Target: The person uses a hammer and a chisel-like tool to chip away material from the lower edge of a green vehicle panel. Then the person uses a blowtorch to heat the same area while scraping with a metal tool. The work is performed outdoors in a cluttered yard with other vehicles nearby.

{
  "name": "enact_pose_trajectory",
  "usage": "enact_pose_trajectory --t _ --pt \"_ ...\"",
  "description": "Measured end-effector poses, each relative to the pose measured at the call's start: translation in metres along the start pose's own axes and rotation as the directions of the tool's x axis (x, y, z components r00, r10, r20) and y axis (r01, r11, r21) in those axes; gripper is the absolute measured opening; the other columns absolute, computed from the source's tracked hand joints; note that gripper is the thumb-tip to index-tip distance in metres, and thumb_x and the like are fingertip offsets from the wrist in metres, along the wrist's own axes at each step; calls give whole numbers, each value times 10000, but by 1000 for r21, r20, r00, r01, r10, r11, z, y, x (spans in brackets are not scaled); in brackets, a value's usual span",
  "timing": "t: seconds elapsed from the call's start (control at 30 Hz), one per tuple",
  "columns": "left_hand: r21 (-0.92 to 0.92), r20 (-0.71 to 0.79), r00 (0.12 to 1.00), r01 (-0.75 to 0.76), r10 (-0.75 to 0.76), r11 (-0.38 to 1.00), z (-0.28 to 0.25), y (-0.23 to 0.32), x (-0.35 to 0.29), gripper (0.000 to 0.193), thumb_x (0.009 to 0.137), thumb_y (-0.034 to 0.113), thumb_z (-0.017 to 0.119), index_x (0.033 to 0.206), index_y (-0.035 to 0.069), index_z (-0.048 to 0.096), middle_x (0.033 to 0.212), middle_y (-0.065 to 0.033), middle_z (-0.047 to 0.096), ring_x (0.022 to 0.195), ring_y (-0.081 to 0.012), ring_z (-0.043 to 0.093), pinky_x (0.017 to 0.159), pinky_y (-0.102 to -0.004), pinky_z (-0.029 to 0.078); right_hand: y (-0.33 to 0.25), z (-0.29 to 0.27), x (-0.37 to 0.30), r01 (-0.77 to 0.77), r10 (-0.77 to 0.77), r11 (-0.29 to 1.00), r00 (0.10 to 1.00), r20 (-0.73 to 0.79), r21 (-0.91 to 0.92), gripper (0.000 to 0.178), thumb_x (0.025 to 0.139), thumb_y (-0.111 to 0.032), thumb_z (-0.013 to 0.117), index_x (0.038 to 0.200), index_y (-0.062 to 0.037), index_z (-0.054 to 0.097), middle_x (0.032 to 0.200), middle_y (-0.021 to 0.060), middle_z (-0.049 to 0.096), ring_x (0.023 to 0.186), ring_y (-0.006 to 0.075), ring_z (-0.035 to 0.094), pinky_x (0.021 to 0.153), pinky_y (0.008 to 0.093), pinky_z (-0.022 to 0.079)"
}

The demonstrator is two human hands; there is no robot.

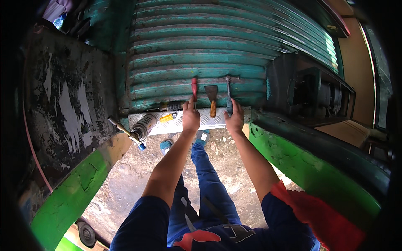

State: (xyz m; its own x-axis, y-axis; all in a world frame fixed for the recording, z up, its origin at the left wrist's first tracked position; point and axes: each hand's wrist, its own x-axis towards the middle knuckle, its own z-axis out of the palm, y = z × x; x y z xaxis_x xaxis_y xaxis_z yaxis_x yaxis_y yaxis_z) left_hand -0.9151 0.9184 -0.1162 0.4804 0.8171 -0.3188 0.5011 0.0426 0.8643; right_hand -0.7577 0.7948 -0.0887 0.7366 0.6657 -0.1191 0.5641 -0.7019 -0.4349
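Ribbed teal vehicle floor point(201, 54), paint worn. Checker-plate sill point(209, 119) at its near edge. Blowtorch canister point(144, 126) lying on the sill's left end. Left hand point(191, 118), fingers closed round the red-handled tool point(194, 88). Right hand point(234, 119), fingers curled on the dark-handled screwdriver point(228, 94). Wooden-handled scraper point(212, 98) lying untouched between the two.

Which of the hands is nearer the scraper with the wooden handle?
Roughly even; the left looks slightly nearer. The left hand rests just left of the scraper, fingers at the red-handled tool. The right hand sits just right of it, at the metal tool.
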Motion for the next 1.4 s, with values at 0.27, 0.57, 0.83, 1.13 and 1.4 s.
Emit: enact_pose_trajectory --t 0.27,0.57,0.83,1.13,1.4 --pt "-112 -7 999 42 -43 993 -6 -8 -22 691 823 29 631 1473 37 398 1296 -209 524 1043 -320 617 874 -392 525 -3 -5 -9 40 -39 999 998 -40 7 729 781 -139 766 1434 -94 444 1401 185 474 1291 392 446 1094 467 370" --pt "-204 -25 1000 4 -9 979 -30 -17 -66 549 838 15 615 1372 74 501 1239 -152 577 1095 -276 598 851 -368 506 -19 -4 -33 66 -67 998 994 -85 -16 753 782 -176 750 1458 -133 420 1479 132 379 1404 409 291 1160 545 242" --pt "-235 -164 985 18 -58 972 -77 -57 -112 483 849 -42 602 1318 46 530 1205 -145 580 1069 -276 591 858 -376 530 -56 3 -61 183 -181 983 982 -61 22 739 784 -148 738 1448 -93 419 1469 150 394 1411 419 278 1174 524 233" --pt "-259 -365 924 13 -110 966 -123 -106 -122 395 835 -6 657 1213 26 549 1172 -133 595 1023 -259 608 845 -364 513 -100 28 -74 371 -372 923 928 -10 99 602 791 -116 722 1352 -58 514 1334 151 533 1319 400 411 1123 498 325" --pt "-141 -442 887 -214 132 967 -178 -103 -96 833 725 106 801 1434 4 376 1334 -155 490 1209 -279 506 1020 -372 416 -148 80 -64 419 -427 904 883 197 82 474 858 -204 695 1312 -124 582 1235 88 581 1152 306 540 974 426 464"
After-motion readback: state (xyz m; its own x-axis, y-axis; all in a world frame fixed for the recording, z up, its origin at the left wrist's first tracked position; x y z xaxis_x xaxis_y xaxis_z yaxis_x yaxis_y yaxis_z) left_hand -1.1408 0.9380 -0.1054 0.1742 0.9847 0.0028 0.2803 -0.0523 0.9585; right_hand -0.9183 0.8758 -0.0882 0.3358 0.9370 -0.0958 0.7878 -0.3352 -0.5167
